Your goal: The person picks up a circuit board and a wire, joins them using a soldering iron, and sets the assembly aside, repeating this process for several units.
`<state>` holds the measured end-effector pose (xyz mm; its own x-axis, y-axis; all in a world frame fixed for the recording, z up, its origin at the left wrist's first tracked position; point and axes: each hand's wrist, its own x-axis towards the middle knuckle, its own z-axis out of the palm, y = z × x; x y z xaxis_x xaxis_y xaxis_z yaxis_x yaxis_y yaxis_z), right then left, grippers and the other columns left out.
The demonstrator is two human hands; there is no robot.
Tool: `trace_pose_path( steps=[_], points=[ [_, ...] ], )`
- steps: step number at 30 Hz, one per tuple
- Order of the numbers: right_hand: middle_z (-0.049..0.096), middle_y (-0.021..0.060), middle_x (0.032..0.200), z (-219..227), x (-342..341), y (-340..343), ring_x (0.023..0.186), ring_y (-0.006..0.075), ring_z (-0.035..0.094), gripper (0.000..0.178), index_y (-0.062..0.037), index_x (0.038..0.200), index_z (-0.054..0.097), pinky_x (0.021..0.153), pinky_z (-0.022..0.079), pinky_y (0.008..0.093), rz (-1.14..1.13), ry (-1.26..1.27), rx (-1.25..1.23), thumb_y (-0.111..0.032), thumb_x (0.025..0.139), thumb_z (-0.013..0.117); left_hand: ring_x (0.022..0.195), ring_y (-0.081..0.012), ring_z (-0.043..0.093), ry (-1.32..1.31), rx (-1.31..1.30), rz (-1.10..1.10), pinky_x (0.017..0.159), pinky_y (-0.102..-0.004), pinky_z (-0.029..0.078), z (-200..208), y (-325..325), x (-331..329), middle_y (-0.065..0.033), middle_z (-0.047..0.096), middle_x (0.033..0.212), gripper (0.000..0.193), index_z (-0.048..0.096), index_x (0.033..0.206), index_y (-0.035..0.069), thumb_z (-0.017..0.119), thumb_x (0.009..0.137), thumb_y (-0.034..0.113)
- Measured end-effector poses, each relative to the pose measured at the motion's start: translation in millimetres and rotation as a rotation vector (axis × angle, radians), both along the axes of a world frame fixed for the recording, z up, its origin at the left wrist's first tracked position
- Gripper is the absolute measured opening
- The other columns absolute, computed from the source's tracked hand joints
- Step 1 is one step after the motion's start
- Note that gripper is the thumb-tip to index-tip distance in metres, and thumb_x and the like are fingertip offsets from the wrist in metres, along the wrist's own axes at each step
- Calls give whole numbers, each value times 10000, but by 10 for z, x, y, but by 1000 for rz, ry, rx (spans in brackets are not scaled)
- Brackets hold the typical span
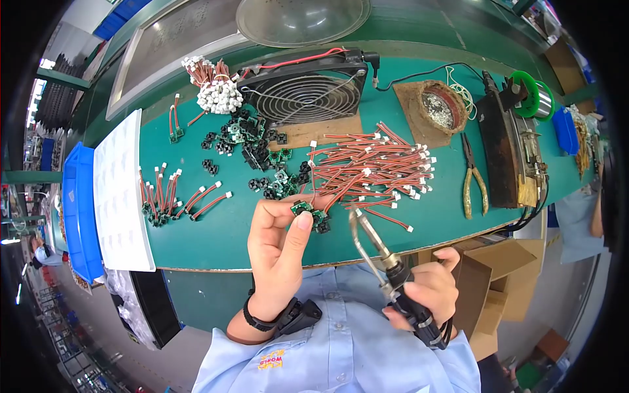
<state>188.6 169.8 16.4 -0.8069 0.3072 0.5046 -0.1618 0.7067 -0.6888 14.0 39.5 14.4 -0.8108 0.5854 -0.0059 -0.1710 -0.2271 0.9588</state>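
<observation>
Between the thumb and fingers of my left hand [272, 242] is a small green circuit board [302, 207]. Red-and-black wires with white plugs rise beside it, and black parts of boards show next to my thumb. My right hand [434, 288] is wrapped round a soldering iron [411, 308] with a thin metal feed tube alongside. The iron's tip points up toward the board, a little to its right and apart from it. Beyond my hands lies a heap of short wire leads [373, 164]. A cluster of loose circuit boards [252, 147] sits to its left.
Boards with wires attached [160, 200] stand at left, near a white tray [121, 196] and blue bin [80, 216]. A fan [308, 95] and a bundle of white-plugged leads [219, 95] stand behind. Rightward are pliers [473, 177], a round dish [440, 110] and a solder spool [544, 99].
</observation>
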Motion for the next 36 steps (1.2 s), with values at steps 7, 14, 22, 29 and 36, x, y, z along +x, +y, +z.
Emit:
trace_pose_path(
  steps=[7,14,22,29,36],
  points=[
    [594,-25,684,45,-67,-49,636,119,583,419,-153,993,635,864,294,340,52,-34,-67,-214,607,786,1029,-223,574,44,6,-13,898,-322,419,-30,-29,13,-189,588,1075,98,403,942,31,494,905,35],
    [596,-28,677,33,-87,-47,631,120,583,418,-151,997,634,860,298,338,57,-29,-67,-207,609,777,1035,-233,573,28,-9,-27,899,-324,419,-8,-25,28,-190,584,1073,105,400,947,28,495,902,23],
    [600,-22,674,14,-85,-42,628,125,584,417,-144,1001,633,853,308,343,54,-18,-64,-211,613,771,1042,-237,570,32,-8,-32,893,-321,424,6,-4,39,-191,581,1077,101,402,952,27,490,902,15],
    [603,-16,675,20,-78,-34,625,128,584,413,-140,997,633,847,314,345,54,-25,-53,-212,614,769,982,-217,577,28,-61,15,891,-319,407,33,18,69,-203,600,1047,68,418,919,28,481,903,46],
    [604,-14,674,18,-88,-37,621,128,584,401,-136,987,637,844,319,347,47,-10,-53,-217,616,764,979,-217,580,23,-57,6,888,-317,408,48,14,68,-210,599,1049,65,417,915,29,479,903,44]
  ],
)
